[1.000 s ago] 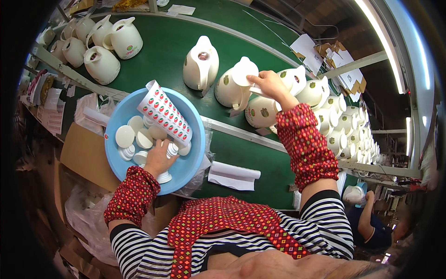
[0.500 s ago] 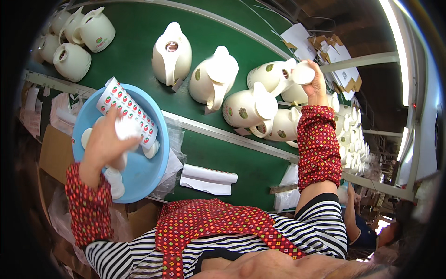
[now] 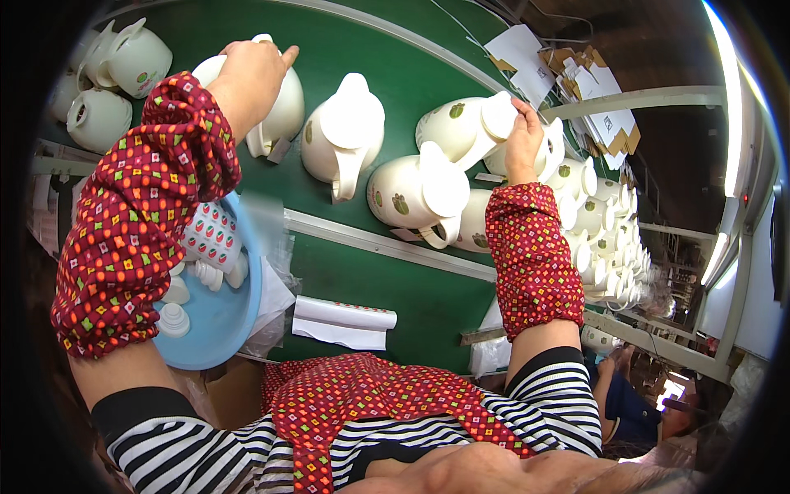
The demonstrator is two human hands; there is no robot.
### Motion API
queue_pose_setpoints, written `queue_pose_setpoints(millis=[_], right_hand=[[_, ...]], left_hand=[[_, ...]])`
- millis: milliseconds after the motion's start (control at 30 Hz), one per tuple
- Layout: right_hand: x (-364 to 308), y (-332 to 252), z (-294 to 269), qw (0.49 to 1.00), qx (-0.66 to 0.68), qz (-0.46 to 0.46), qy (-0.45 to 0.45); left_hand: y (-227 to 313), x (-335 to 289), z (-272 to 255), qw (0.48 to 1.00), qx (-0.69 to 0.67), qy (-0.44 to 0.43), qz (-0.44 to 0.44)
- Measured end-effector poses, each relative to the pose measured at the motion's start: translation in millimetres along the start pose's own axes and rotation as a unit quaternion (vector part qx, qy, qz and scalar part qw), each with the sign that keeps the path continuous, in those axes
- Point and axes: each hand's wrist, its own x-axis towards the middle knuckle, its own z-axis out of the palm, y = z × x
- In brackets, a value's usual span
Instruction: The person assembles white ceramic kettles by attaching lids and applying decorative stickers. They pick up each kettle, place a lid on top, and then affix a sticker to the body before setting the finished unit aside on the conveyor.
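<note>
My left hand [image 3: 249, 86] is closed over the top of a cream jug [image 3: 284, 111], hiding its opening. A white rounded piece [image 3: 207, 71], apparently a lid, shows at that hand's left side; the fingers' grip is partly hidden. At the right, the fingers of my right hand [image 3: 523, 146] grip the edge of a white lid [image 3: 499, 115], which lies on top of a cream jug [image 3: 448, 128] with a green printed motif. Between my hands stands a lidded jug [image 3: 342, 136], and nearer me is another lidded jug [image 3: 417, 193].
A blue basin [image 3: 251, 300] at the left holds white lids [image 3: 173, 319] and a sticker sheet [image 3: 211, 239]. A rolled sheet [image 3: 344, 323] lies on the green table [image 3: 387, 276]. More jugs [image 3: 132, 62] stand far left, and many [image 3: 605, 239] are at the right, near a person [image 3: 629, 403].
My left hand has risen from the basin to the jug beyond it. My right hand has brought its lid down onto the jug's opening. The view has shifted slightly.
</note>
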Motion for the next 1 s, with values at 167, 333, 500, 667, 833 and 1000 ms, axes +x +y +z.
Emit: queue_pose_setpoints(millis=[167,333,500,667,833,1000], right_hand=[[-5,-23,-2,0.908,-0.397,-0.131,0.015],[-58,-143,17,0.959,-0.138,-0.044,-0.244],[-153,-181,2,0.76,0.452,0.274,-0.379],[-173,-160,-45,0.874,0.382,0.204,-0.22],[-156,-147,-87,0.922,0.321,0.089,-0.196],[-109,-114,-130,0.961,0.245,0.063,-0.113]], left_hand=[[5,-10,-23,0.997,-0.035,0.0,-0.066],[28,-51,-73,0.779,-0.438,0.441,0.076],[155,-67,-117,0.393,-0.809,0.422,0.111],[239,-70,-154,0.227,-0.901,0.362,0.077],[294,-64,-183,0.288,-0.891,0.347,0.046],[343,-27,-217,0.243,-0.932,0.267,0.021]])
